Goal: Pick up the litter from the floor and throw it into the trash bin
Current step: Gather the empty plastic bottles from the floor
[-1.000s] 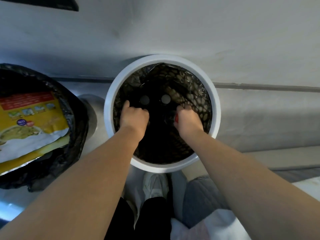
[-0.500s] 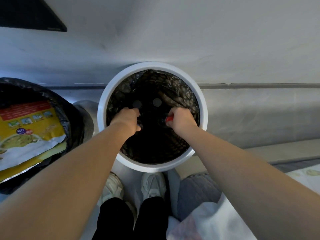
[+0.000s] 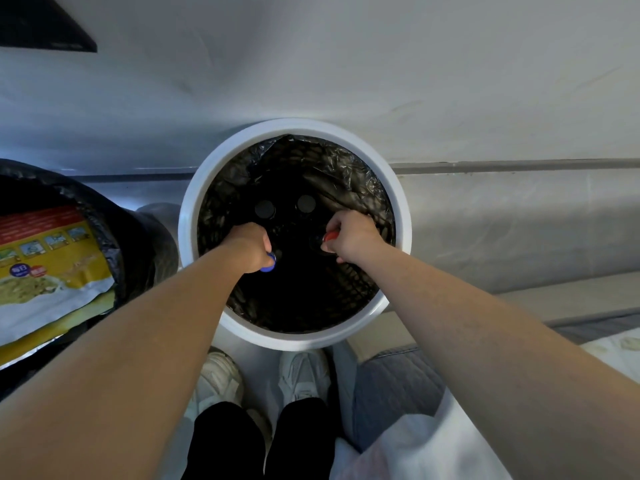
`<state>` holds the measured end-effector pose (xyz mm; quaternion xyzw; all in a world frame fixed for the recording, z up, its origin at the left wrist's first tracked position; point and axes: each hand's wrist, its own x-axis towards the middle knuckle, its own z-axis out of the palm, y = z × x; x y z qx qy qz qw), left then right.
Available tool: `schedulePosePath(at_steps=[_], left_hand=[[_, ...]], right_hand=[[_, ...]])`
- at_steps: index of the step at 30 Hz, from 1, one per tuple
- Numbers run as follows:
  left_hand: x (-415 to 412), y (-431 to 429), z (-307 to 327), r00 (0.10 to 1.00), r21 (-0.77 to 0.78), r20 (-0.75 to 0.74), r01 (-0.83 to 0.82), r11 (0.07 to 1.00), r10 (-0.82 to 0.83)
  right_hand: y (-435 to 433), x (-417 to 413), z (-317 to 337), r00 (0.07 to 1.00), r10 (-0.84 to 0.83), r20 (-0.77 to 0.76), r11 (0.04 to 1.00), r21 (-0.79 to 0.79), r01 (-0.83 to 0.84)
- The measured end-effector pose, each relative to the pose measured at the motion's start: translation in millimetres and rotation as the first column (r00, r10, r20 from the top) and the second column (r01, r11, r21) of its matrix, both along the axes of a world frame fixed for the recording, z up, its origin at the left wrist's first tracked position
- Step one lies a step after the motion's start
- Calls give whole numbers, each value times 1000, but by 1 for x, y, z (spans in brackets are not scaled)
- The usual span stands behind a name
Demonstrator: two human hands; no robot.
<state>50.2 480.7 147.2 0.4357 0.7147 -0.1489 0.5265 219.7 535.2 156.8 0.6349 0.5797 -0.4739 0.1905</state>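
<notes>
A round white trash bin [image 3: 401, 220] sits at the centre of the head view, lined with a crinkled black bag [image 3: 360, 181] and pushed against a pale wall [image 3: 346, 64] at its twelve o'clock. Both of the person's bare forearms reach in over the rim from six o'clock.

The left hand [image 3: 251, 245] hangs over the bin's mouth at about nine o'clock, fingers curled narrow around a small blue piece of litter [image 3: 269, 266] that peeks out below the knuckles. The right hand [image 3: 353, 237] is over the mouth at about three o'clock, fingers likewise curled tight, pinching a small red piece of litter [image 3: 330, 236] of which only an edge shows; what either piece is cannot be told. Both pieces are above the dark interior, inside the rim's outline.

Deep in the bin, toward twelve o'clock, two dark round discs [image 3: 265, 209] lie side by side on the liner.

At nine o'clock from the bin, just beside it, stands a second container lined with a black bag [image 3: 114, 230], and a large yellow and red food packet [image 3: 48, 258] fills its opening. At six o'clock, directly below the rim, are the person's white shoes [image 3: 304, 372] and black trouser legs [image 3: 225, 441]. At five o'clock lies grey-blue quilted fabric [image 3: 391, 386] with a white cloth [image 3: 415, 448] in front of it. A dark shape [image 3: 38, 26] cuts into the frame at eleven o'clock.
</notes>
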Motion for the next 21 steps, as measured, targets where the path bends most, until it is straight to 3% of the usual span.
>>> schedulePosePath(at_steps=[12, 21], left_hand=[[-3, 11, 1, 984, 52, -162, -64, 997, 72], [-11, -6, 76, 988, 143, 33, -156, 977, 153]], right_hand=[[-5, 5, -3, 999, 15, 30, 997, 79, -17], [-16, -2, 64, 997, 68, 18, 990, 123, -70]])
